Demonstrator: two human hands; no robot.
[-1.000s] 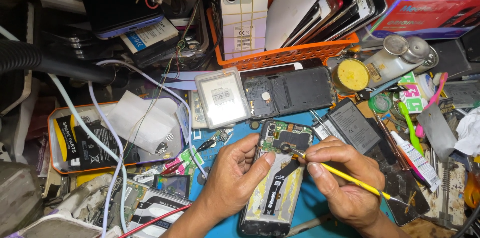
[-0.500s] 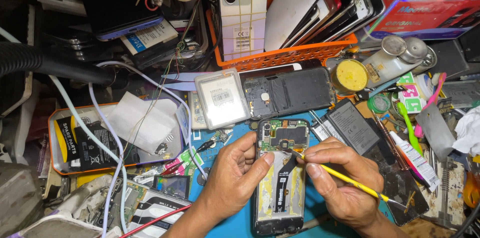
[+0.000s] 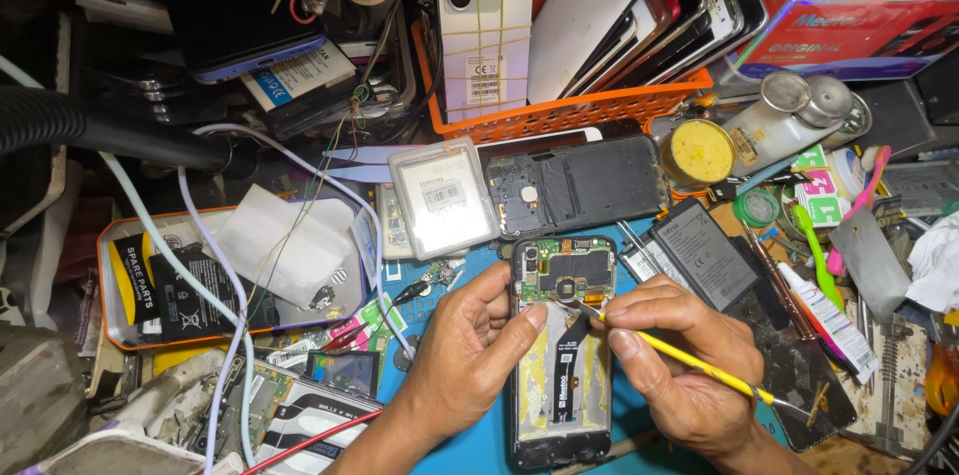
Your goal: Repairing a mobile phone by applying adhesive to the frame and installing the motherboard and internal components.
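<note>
A cluttered workbench fills the view; no wall, floor or window shows; a blue mat (image 3: 470,445) covers its near middle; an orange basket (image 3: 589,107) of phones and panels stands at the back; a red box (image 3: 849,35) sits at the far right corner; a black ribbed hose (image 3: 60,125) comes in from the left; an orange-rimmed tray (image 3: 130,340) holds batteries and paper at the left; white cables (image 3: 200,245) loop over it; light falls bright and even from above; the far left corners lie in shadow.
</note>
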